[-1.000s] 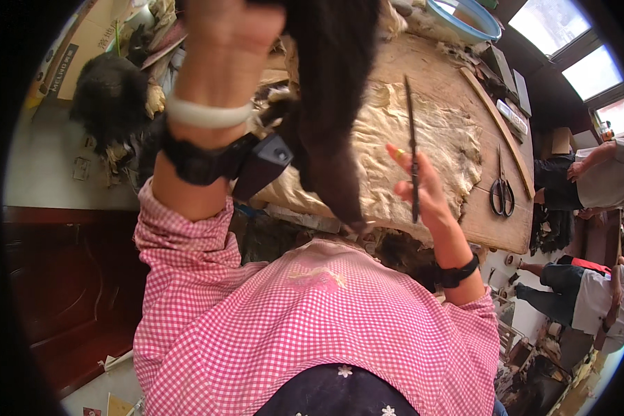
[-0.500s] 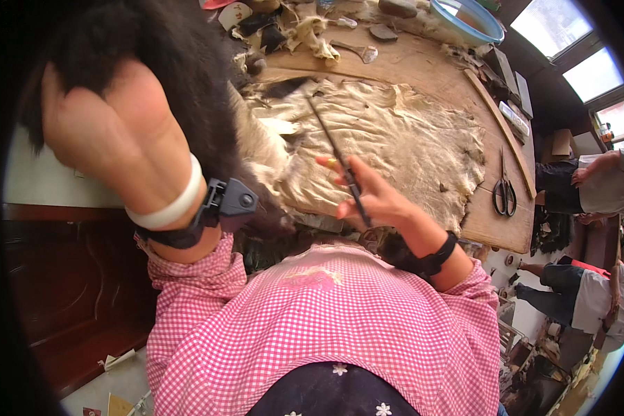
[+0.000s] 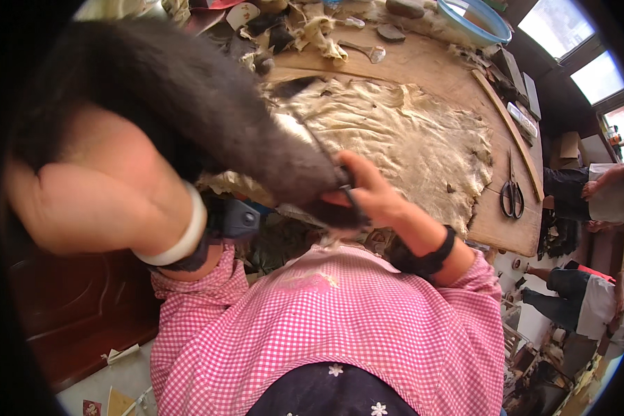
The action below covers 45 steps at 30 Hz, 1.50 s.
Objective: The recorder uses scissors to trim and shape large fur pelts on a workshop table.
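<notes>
A long piece of dark brown fur pelt (image 3: 222, 104) stretches from the upper left down to the middle. My left hand (image 3: 100, 184) is raised at the left, closed on the pelt's upper part; its fingers are buried in the fur and blurred. At the pelt's lower end is my right hand (image 3: 371, 194), closed round a thin dark rod (image 3: 320, 144) that slants up and left behind the fur. A pale, wrinkled hide (image 3: 402, 139) lies spread on the wooden table (image 3: 489, 215) beyond my hands.
Black-handled scissors (image 3: 512, 197) and a wooden strip (image 3: 509, 132) lie along the table's right side. A blue basin (image 3: 475, 24), a stone (image 3: 403, 8) and hide scraps (image 3: 319, 38) sit at the back. Two people (image 3: 607, 201) (image 3: 596, 298) stand off to the right.
The dark pelt has swung across toward the right, its lower end now at my right hand and covering part of the rod. My left hand has moved left and lower.
</notes>
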{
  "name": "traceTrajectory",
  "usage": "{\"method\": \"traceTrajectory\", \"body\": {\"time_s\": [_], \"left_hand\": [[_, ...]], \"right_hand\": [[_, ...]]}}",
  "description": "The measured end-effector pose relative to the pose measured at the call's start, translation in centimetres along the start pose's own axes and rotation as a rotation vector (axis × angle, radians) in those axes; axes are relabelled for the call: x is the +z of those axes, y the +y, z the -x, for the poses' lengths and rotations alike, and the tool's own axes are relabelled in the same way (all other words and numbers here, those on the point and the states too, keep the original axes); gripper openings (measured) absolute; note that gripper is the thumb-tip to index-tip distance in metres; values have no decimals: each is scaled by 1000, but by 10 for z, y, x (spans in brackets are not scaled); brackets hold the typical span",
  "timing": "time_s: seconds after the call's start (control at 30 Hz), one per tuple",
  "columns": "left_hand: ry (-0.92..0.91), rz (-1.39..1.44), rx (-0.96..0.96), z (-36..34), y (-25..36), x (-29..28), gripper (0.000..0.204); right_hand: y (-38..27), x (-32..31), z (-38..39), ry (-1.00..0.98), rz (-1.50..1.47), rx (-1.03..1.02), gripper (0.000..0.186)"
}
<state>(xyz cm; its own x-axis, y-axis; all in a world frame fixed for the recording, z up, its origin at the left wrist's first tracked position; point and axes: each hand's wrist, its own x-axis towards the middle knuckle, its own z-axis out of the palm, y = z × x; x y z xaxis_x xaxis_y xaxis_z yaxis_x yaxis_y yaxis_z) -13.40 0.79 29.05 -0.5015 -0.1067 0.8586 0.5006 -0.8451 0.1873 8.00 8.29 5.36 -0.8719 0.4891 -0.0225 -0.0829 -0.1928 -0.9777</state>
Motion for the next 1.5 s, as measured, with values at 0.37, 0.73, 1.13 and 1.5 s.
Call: {"method": "traceTrajectory", "body": {"time_s": [0.37,0.73,1.13,1.5], "left_hand": [[-415,-676,-754,64,-150,-135,64],[-1383,-1194,-289,253,-79,-160,75],[-1531,-567,-133,278,-23,-118,30],[-1256,-973,-484,281,-40,-178,42]], "right_hand": [[-120,-162,46,844,1115,-225,23],[74,-196,165,915,955,383,41],[78,-166,159,885,943,338,30],[61,-169,172,954,1161,309,30]]}}
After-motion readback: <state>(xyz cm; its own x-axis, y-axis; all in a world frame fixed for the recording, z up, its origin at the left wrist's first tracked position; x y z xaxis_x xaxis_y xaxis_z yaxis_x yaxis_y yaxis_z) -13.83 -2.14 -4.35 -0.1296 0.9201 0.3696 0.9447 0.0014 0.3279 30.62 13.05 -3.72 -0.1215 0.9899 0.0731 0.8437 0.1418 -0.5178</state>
